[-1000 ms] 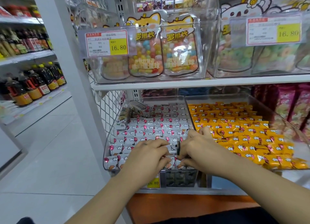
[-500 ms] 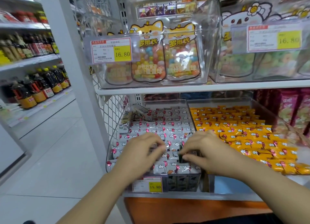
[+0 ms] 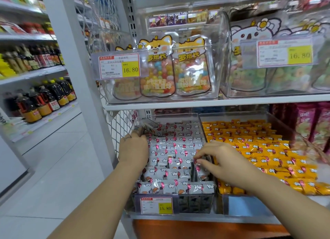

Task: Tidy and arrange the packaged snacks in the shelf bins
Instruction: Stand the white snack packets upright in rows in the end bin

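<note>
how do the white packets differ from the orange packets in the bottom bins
Colour: the white packets have silvery-white wrappers; the orange packets have orange ones. Handling: the right hand pinches one of the white packets and the left hand rests among them; neither hand grips the orange packets. Both lie in rows in clear bins with the same cloud print.

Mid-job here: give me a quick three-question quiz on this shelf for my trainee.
1. True or false: the orange packets lie right of the white packets.
2. The price tag below the white packets reads: A 16.80, B 15.80, C 12.80.
3. Fill in: the right hand pinches one ___.
Key: 1 true; 2 B; 3 white packet.
</note>
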Available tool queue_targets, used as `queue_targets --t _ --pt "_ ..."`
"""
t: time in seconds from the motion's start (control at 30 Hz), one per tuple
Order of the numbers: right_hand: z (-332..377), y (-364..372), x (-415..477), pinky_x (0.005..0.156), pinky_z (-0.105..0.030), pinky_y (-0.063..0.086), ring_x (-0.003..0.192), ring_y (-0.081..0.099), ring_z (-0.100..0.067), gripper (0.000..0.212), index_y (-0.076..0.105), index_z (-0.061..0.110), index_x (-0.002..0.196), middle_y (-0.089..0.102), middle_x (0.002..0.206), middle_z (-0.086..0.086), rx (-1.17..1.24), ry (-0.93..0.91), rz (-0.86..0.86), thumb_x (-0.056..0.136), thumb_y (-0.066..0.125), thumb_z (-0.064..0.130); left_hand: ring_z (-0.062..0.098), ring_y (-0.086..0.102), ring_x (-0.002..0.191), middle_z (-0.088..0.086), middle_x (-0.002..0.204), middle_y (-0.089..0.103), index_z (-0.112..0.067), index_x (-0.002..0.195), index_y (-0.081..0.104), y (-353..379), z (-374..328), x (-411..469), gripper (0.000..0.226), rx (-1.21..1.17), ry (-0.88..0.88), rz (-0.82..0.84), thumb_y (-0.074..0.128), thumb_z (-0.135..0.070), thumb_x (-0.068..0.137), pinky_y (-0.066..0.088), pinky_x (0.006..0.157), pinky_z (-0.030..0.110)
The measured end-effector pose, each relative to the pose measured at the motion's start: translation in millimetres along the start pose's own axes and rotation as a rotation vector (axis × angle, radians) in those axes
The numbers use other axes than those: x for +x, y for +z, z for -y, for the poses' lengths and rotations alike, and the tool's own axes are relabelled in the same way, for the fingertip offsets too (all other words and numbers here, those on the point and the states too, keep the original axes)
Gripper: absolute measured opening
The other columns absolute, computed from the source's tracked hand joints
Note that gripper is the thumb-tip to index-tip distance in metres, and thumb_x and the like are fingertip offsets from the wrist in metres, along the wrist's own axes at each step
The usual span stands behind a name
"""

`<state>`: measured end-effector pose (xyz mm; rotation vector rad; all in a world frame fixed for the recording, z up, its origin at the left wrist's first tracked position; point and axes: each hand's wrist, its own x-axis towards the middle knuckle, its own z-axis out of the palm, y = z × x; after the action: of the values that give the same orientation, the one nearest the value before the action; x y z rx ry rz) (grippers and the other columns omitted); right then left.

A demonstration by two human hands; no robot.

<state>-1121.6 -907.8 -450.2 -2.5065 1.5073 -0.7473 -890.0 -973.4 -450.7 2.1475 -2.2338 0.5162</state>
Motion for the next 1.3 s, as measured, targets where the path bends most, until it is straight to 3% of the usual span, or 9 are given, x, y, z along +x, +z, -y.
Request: queue_targets --t 0.3,0.57,0.7,0.83,0.97,1.07,1.17,1.23,1.3 --pt "1.9 -0.9 0.6 0.083 -0.010 0.036 0.092 0.049 0.006 0.017 0.068 0.031 0.103 0.053 0.087 0.027 0.007 0.017 0.006 0.090 0.058 0.033 0.033 0.042 0.113 0.015 0.124 0.037 -0.004 0.127 0.046 -8.3 -1.4 0.6 0.052 -0.187 -0.015 -0.044 0.050 0.015 0.079 0.050 0.080 0.037" --pt "4.6 -3.4 2.3 0.082 -0.007 0.042 0.089 0.052 0.010 0.019 0.067 0.029 0.107 0.057 0.092 0.024 0.081 0.094 -0.047 0.090 0.059 0.028 0.026 0.046 0.109 0.008 0.123 0.046 -0.013 0.115 0.063 -7.6 -3.7 -20.7 0.033 -0.456 0.075 -0.330 0.060 -0.002 0.084 0.052 0.077 0.038" --pt "10.1 -7.2 5.2 0.072 -0.008 0.049 0.089 0.058 0.008 0.034 0.053 0.031 0.121 0.059 0.102 0.021 0.429 0.246 -0.196 0.089 0.061 0.024 0.014 0.046 0.110 -0.002 0.125 0.045 -0.015 0.109 0.066 -14.8 -26.0 -47.4 0.025 -0.747 0.322 -0.375 0.060 -0.007 0.086 0.047 0.087 0.021" --pt "12.5 -10.5 7.1 0.071 -0.020 0.055 0.086 0.067 -0.003 0.042 0.043 0.026 0.124 0.067 0.103 0.006 0.817 0.376 -0.241 0.086 0.063 0.026 -0.001 0.046 0.099 -0.010 0.116 0.042 -0.018 0.102 0.065 -16.8 -38.5 -61.2 0.022 -0.921 0.508 -0.383 0.063 -0.005 0.084 0.041 0.081 0.005" --pt "12.0 -14.8 5.7 0.070 -0.021 0.055 0.079 0.068 -0.007 0.034 0.053 0.019 0.115 0.071 0.089 0.000 0.848 0.375 -0.293 0.084 0.066 0.018 -0.001 0.046 0.100 -0.014 0.113 0.044 -0.022 0.108 0.062 -24.2 -44.7 -64.8 0.027 -1.013 0.552 -0.321 0.065 -0.008 0.085 0.039 0.087 0.007" --pt "11.0 -23.0 3.9 0.065 -0.011 0.050 0.074 0.063 0.002 0.031 0.053 0.028 0.106 0.066 0.087 0.005 0.680 0.299 -0.340 0.083 0.068 0.014 -0.007 0.049 0.100 -0.022 0.108 0.047 -0.031 0.115 0.051 -26.3 -40.7 -60.5 0.032 -1.118 0.354 -0.113 0.065 -0.024 0.087 0.040 0.086 0.006" --pt "9.1 -24.8 0.4 0.063 -0.011 0.047 0.068 0.059 0.003 0.034 0.052 0.029 0.109 0.062 0.077 0.010 0.582 0.254 -0.249 0.083 0.069 0.016 -0.004 0.053 0.090 -0.026 0.089 0.052 -0.031 0.108 0.055 -19.9 -37.9 -56.7 0.021 -0.971 0.339 0.041 0.062 -0.028 0.089 0.039 0.076 0.003" --pt "9.0 -22.3 -0.6 0.055 -0.009 0.041 0.057 0.051 0.005 0.034 0.051 0.030 0.111 0.053 0.063 0.013 0.487 0.243 -0.196 0.084 0.068 0.018 -0.003 0.054 0.093 -0.026 0.090 0.053 -0.030 0.111 0.058 -15.8 -37.8 -57.7 0.023 -0.898 0.374 0.099 0.062 -0.028 0.089 0.044 0.083 0.011" --pt "7.0 -22.5 -0.1 0.053 -0.013 0.040 0.056 0.048 0.000 0.034 0.050 0.032 0.115 0.055 0.069 0.008 0.363 0.230 -0.165 0.085 0.066 0.025 -0.004 0.055 0.094 -0.022 0.096 0.058 -0.030 0.115 0.059 -11.6 -36.6 -57.3 0.026 -0.861 0.379 0.118 0.062 -0.032 0.089 0.045 0.088 0.016"
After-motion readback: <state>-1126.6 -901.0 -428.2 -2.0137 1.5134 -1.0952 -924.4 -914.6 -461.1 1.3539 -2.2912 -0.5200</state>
